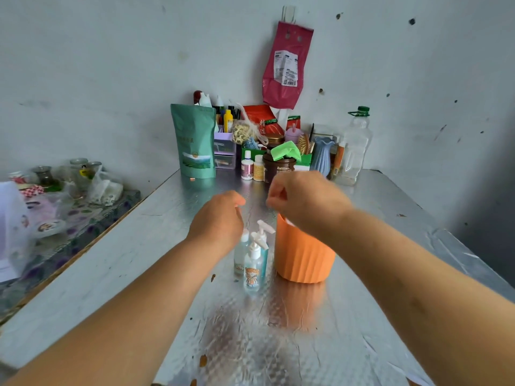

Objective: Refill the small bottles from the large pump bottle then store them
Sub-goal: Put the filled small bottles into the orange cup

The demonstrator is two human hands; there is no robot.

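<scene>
left hand [220, 218] and right hand [303, 200] hang over the small bottles [252, 264], fingers curled, can't tell if they're pinching anything tbh, orange cup [302, 257] just right of them

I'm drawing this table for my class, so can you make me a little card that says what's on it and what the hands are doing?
surface: foil-covered table
middle: pump bottle and two small bottles standing in a tight cluster
beside them: orange ribbed tub, upright, on the right of the cluster
left hand: above the bottles, fingers curled
right hand: above the tub's rim, fingertips pinched together
holding anything: too blurred to tell
back of table: green pouch, clear bottle with green cap, many jars
</scene>
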